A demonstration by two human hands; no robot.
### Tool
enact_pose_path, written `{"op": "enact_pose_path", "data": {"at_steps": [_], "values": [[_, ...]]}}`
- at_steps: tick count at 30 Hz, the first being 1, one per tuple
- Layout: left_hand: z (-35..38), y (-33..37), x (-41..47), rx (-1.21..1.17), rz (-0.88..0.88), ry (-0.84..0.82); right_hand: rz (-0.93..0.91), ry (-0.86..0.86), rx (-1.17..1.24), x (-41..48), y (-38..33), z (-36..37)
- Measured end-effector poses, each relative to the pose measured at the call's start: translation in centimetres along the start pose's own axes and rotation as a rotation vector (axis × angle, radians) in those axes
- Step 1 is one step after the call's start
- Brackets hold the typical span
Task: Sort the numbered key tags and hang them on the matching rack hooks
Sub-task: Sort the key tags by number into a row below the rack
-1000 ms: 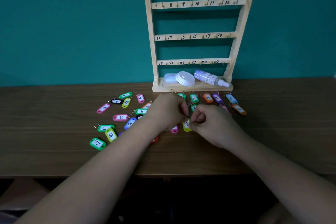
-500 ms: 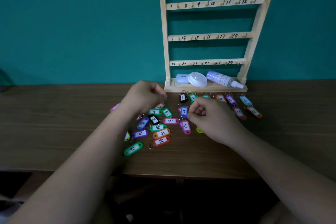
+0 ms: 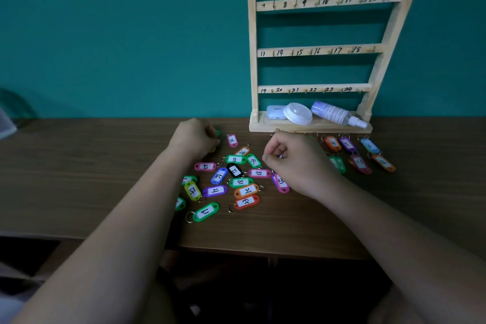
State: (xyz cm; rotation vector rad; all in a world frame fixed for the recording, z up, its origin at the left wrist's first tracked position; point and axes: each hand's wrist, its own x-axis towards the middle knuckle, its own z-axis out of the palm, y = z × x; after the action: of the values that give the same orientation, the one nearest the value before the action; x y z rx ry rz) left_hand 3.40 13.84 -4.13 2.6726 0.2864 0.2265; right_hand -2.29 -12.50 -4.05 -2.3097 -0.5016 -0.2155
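Head view. The rack is standing upright at the back of the table, against the teal wall. Its three visible rails are showing the handwritten numbers 7–12, 13–18 and 19–24. A white case, a round white lid and a spray bottle are lying on the rack's base shelf.

The key tags are lying loose in a pile on the table, left of the rack base and between the two forearms. Pink tag 16 is lying at the far edge of the pile, green tag 19 at the near edge, and red tag 23 just right of it. In front of the rack base, orange tag 4, purple tag 5 and blue tag 6 are lying side by side, with three more tags just in front of them.

The left hand is hovering knuckles-up over the far left of the pile, fingers curled downward. A green edge is showing past the fingertips; a grip on it cannot be confirmed.

The right hand is sitting above the right side of the pile, partly covering pink tag 13. Its fingers are curled, and the thumb is pressing toward the forefinger on a small pale glint, possibly a tag ring.
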Motion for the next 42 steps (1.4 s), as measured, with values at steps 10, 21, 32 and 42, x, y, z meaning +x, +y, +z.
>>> {"op": "enact_pose_path", "data": {"at_steps": [10, 21, 32, 42], "values": [[0.2, 0.6, -0.2, 0.043, -0.029, 0.017, -0.011, -0.015, 0.025, 0.3, -1.1, 1.3], [-2.7, 3.3, -4.2, -0.366, 0.133, -0.096, 0.032, 0.022, 0.231, 1.4, -1.5, 1.9], [-4.9, 2.9, -6.3, -0.577, 0.163, -0.306, 0.144, -0.128, 0.600, 1.2, -3.0, 1.9], [-6.7, 0.1, -8.0, -0.460, 0.221, -0.371, 0.146, -0.151, 0.547, 0.8, -3.3, 2.0]]}}
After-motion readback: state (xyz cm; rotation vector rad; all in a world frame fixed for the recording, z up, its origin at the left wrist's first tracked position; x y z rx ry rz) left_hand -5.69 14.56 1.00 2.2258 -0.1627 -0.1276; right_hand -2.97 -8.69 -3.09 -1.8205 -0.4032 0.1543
